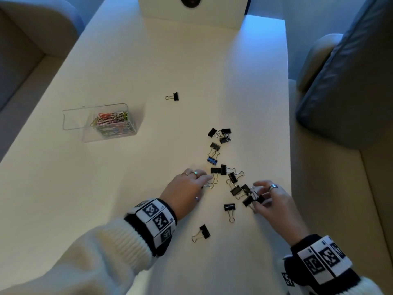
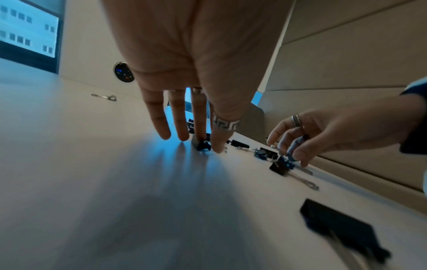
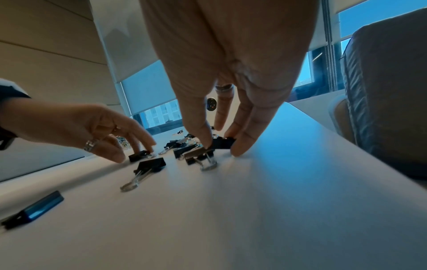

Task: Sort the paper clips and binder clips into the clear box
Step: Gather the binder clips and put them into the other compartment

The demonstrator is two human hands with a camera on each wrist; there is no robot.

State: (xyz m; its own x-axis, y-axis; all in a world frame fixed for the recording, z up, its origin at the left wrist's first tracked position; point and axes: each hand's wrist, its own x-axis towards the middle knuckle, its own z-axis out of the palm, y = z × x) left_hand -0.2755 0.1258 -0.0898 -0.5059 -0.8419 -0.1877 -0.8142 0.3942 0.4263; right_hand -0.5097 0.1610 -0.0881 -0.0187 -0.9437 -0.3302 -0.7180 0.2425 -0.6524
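Observation:
Several black binder clips (image 1: pixel 215 146) lie scattered on the white table (image 1: pixel 148 60), one alone further back (image 1: pixel 173 96). The clear box (image 1: pixel 72 116) stands open at the left, with coloured paper clips (image 1: pixel 112 123) in its right compartment. My left hand (image 1: pixel 207 180) reaches into the pile; thumb and forefinger pinch a binder clip (image 2: pixel 201 145) that rests on the table. My right hand (image 1: pixel 258 195) pinches another binder clip (image 3: pixel 223 143) between thumb and fingers at the pile's right edge. The left compartment looks empty.
A white panel (image 1: pixel 191 15) with a round control stands at the table's far end. Upholstered seats flank the table on the left (image 1: pixel 32 50) and right (image 1: pixel 350 81). Two loose clips (image 1: pixel 202 232) lie nearer to me than my hands.

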